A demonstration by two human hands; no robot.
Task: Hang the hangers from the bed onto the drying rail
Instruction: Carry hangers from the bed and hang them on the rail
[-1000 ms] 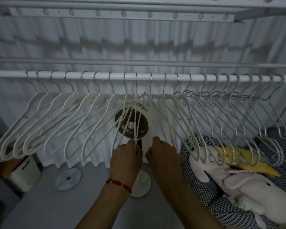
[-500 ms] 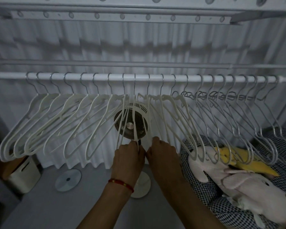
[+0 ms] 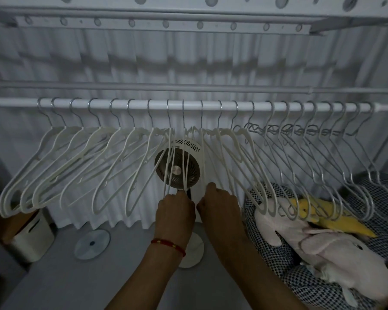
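White plastic hangers (image 3: 112,162), a long row, hooked on the drying rail (image 3: 255,106) from the left end to past the middle; bodies fan out leftward and downward. Grey wire hangers (image 3: 323,166), a second row, hooked on the same rail from right of middle to the right end, their lower bends hanging over the bed (image 3: 278,256).

Head view, single entry:

- Drying rail: white pole, runs left to right across the scene, in front of a pleated white curtain (image 3: 188,63). A thinner grey bar lies just above and behind it.
- Left hand (image 3: 175,211): fingers curled around the lower ends of the middle white hangers, gripping them from below; a red cord bracelet (image 3: 168,243) sits on the wrist.
- Right hand (image 3: 220,204): just beside the left hand, fingers curled, pinching the lower end of a neighbouring white hanger; the exact grip is hidden behind the knuckles.
- Fan (image 3: 177,166): round, dark grille with white housing, behind the middle hangers, on a stand with a white round base on the floor.
- Bed: near right, black-and-white checked cover, carrying a pink plush toy (image 3: 336,253) and a yellow plush toy (image 3: 336,220).
- White bin (image 3: 34,240): near left, on the floor.
- Disc (image 3: 92,243): flat, round, on the floor right of the bin.
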